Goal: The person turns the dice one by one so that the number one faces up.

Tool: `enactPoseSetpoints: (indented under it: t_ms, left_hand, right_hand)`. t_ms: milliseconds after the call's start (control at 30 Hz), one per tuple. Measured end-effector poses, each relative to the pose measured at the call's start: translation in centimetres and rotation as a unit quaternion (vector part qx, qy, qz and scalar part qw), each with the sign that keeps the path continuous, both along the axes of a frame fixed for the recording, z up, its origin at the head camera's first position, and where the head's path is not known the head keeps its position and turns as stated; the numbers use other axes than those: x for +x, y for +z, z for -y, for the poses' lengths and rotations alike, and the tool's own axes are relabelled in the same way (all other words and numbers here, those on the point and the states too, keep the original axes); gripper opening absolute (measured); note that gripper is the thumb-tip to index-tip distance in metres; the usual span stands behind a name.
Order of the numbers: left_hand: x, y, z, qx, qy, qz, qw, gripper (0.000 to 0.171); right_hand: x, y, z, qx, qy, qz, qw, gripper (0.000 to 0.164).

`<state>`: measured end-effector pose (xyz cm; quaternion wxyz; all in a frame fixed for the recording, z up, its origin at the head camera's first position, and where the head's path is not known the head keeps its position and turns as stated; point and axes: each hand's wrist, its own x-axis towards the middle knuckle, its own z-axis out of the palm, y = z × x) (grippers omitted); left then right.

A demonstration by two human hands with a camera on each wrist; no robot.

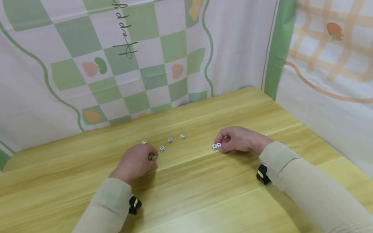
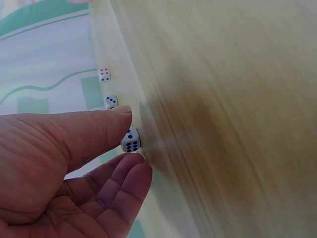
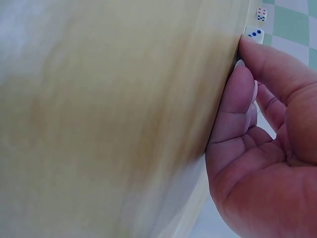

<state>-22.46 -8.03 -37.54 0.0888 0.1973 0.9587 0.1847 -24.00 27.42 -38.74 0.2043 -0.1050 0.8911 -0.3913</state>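
My left hand (image 1: 137,161) is left of centre on the table, its thumb and fingers curled round a white die (image 1: 153,156). In the left wrist view this die (image 2: 131,141) shows dark blue pips between the thumb tip and the fingertips. Farther right, my right hand (image 1: 239,139) pinches a white die (image 1: 219,145) at its fingertips. Another die (image 1: 214,147) sits right against it on the left. In the right wrist view a die with blue pips (image 3: 255,34) shows just past the thumb tip, and the fingers hide the rest.
Between the hands, loose dice lie on the wooden table (image 1: 196,214): one die (image 1: 162,148) near the left fingertips, a second die (image 1: 170,139) and a third die (image 1: 182,136) farther back. One more die (image 1: 144,142) peeks out behind the left hand. A patterned curtain (image 1: 153,76) hangs behind the table.
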Motion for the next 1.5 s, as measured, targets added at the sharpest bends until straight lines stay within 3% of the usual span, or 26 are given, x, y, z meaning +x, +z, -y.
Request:
enactPoseSetpoints:
  t_ms: [200, 567, 900, 1500]
  left_hand:
    - [0.2, 0.0, -0.1, -0.01, -0.009, -0.022, 0.9997, 0.034]
    - [0.6, -0.2, -0.2, -0.017, -0.007, -0.036, 0.9992, 0.013]
    - [1.1, -0.6, 0.1, 0.008, 0.0, -0.017, 0.9998, 0.01]
    - [2.3, -0.4, 0.3, 0.051, -0.012, -0.042, 0.9978, 0.009]
  right_hand:
    - [0.0, -0.1, -0.1, 0.001, 0.0, 0.003, 1.0, 0.023]
    - [0.0, 0.0, 0.0, -0.003, 0.0, 0.005, 1.0, 0.024]
    - [0.0, -0.1, 0.0, -0.005, -0.001, 0.004, 1.0, 0.023]
    - [-0.1, -0.1, -0.1, -0.003, 0.003, 0.003, 1.0, 0.022]
